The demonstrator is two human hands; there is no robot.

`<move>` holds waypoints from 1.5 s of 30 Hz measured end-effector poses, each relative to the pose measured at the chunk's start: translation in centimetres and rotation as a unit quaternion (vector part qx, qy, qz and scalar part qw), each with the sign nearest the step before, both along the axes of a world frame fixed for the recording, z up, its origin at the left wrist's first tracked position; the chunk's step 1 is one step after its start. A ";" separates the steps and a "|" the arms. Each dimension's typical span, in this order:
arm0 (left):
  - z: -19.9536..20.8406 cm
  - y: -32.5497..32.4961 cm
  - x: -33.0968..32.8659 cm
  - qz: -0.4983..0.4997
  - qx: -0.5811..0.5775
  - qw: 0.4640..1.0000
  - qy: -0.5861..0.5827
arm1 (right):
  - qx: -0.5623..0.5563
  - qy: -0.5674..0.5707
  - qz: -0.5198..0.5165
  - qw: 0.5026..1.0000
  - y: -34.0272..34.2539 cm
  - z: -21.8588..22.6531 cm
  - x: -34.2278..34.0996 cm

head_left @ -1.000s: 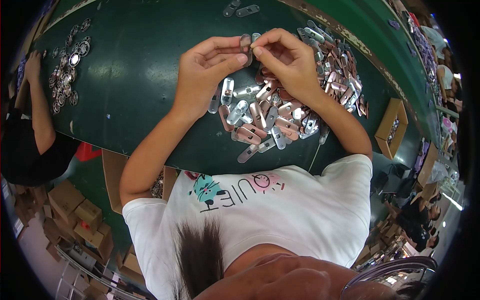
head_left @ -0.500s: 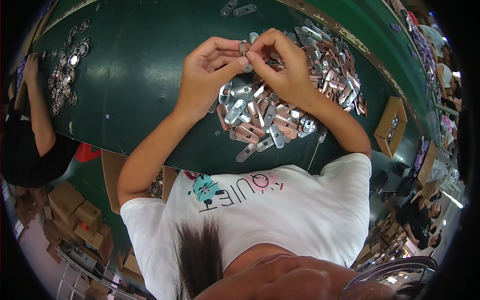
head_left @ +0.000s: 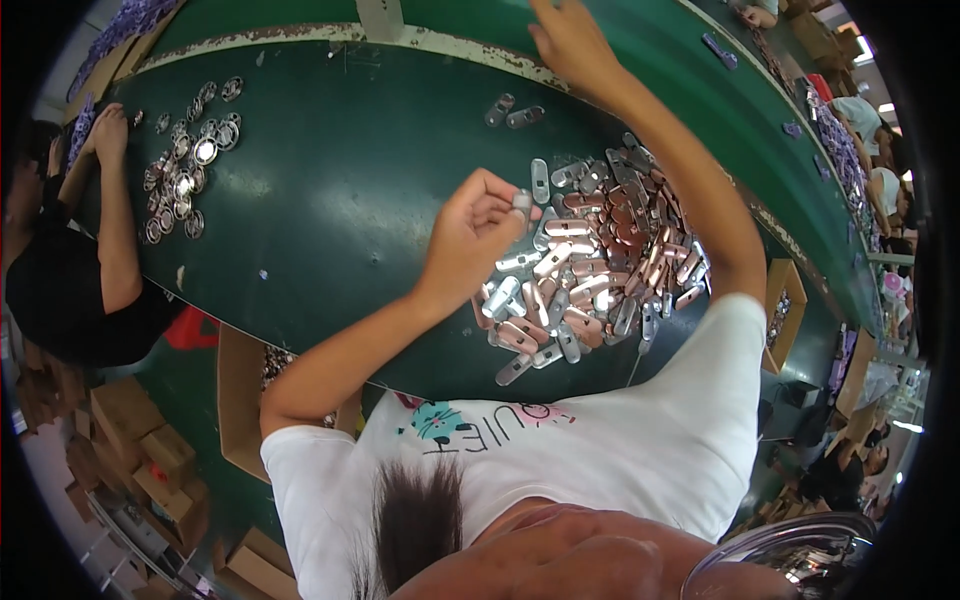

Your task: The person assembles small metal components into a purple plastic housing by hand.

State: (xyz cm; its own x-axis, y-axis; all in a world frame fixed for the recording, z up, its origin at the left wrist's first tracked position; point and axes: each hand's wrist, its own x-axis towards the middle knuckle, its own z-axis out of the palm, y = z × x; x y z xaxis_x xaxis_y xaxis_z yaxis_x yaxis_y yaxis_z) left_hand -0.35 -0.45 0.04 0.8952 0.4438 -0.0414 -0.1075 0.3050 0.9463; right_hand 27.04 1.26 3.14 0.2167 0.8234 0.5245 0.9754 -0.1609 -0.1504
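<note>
My left hand (head_left: 470,235) pinches a small silver-grey metal plate (head_left: 522,204) between thumb and fingertips, at the left edge of a large pile; the fingers cover part of it. The pile of oblong metal plates (head_left: 555,262), silver and copper-coloured with small holes, spreads over the dark green table to the right of that hand. My right arm stretches far forward past the pile. At its end, my right hand (head_left: 580,48) is over the table's far rim and the green surface beyond, thumb and a finger apart; the top edge of the view cuts off some fingertips.
Two loose plates (head_left: 512,112) lie beyond the pile. Shiny round metal parts (head_left: 185,180) are scattered on the left, near a co-worker's hand (head_left: 110,130). A worn metal rim (head_left: 450,48) borders the table. Cardboard boxes stand at left (head_left: 240,400) and right (head_left: 788,312).
My hands were together over the pile; now the right one has moved far forward and away. The left stays closed on a plate. The view has shifted, so the table appears lower.
</note>
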 end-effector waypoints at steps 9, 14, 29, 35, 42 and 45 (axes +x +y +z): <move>0.9 0.7 -0.2 -0.012 0.021 0.998 0.064 | 0.094 0.099 -0.228 0.964 18.1 -8.9 9.2; 1.6 -0.2 0.4 -0.054 -0.002 0.997 0.048 | 0.067 0.181 -0.079 0.978 15.6 -12.5 21.3; 1.1 -0.4 0.8 -0.056 -0.001 0.993 0.105 | -0.160 -0.012 -0.185 0.970 10.8 -6.6 13.0; 1.6 -0.1 0.8 -0.072 -0.043 0.988 0.131 | 0.042 0.036 -0.126 0.991 6.7 -4.0 10.2; 1.3 0.6 -0.2 -0.102 -0.175 0.970 0.135 | 0.199 0.722 0.153 0.644 -6.7 0.2 -1.0; 1.0 1.2 -0.3 -0.100 -0.211 0.964 0.127 | 0.148 0.672 0.172 0.705 -11.7 2.4 -6.3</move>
